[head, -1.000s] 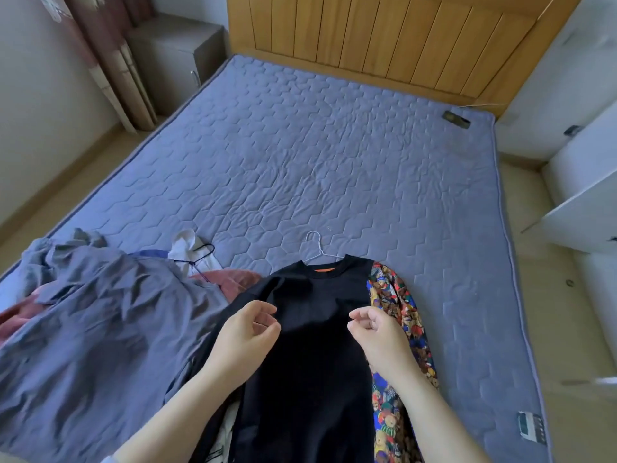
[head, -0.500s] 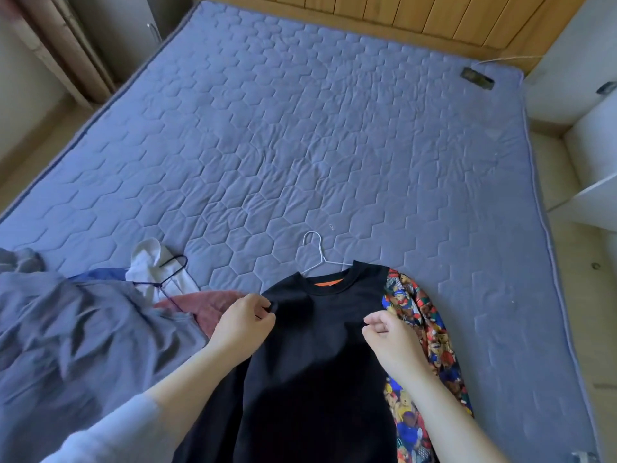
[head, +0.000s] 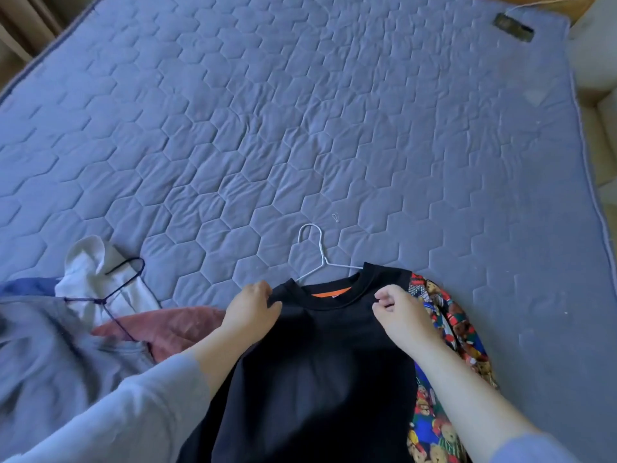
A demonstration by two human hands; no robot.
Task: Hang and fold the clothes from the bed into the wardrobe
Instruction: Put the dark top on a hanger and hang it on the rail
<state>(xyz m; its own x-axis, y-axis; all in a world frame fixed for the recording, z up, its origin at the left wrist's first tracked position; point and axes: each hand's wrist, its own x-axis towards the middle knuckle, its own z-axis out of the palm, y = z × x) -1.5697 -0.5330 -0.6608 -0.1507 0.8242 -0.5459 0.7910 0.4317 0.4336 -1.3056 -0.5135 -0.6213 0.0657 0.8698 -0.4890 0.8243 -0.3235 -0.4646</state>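
A black sweatshirt (head: 320, 372) with an orange neck label lies flat on the near part of the bed (head: 300, 128). A white wire hanger (head: 315, 253) sticks out of its collar, hook pointing away from me. My left hand (head: 252, 309) pinches the sweatshirt's left shoulder beside the collar. My right hand (head: 402, 317) has curled fingers at the right shoulder and seems to pinch the black fabric there. Under the sweatshirt's right side lies a colourful bear-print garment (head: 447, 345).
At the left lies a heap: a grey-blue garment (head: 50, 355), a pink one (head: 167, 329), a white one (head: 96, 282) and a dark wire hanger (head: 117, 292). A dark small device (head: 514, 27) with a cable sits at the bed's far right corner. Pale furniture edges the right side.
Both hands have moved up the black sweatshirt from its chest to the shoulders beside the collar. The camera has tilted down and closer to the bed.
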